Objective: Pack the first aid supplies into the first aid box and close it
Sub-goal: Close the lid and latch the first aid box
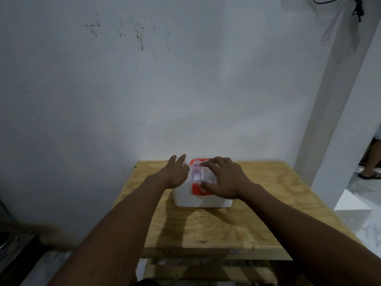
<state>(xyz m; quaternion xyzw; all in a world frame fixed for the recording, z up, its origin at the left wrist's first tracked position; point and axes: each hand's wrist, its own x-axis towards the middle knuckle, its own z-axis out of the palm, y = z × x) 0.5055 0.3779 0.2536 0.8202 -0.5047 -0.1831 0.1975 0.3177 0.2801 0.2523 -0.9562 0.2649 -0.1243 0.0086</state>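
the first aid box stood near the far edge of the wooden surface, close to the wall, and both of your hands were on it. your left hand lay flat with the fingers spread against the left top side; it gripped nothing. your right hand pressed palm down over the lid, with the fingers loose and not closed around anything. no loose supplies were visible on the surface, so the packing seemed finished. the box looked like thin, hard plastic, light, stiff and rather smooth, so it could slide under a push. i would say you should steady the white body from the side and press near the red latch. whether the latch was locked, i could not tell.
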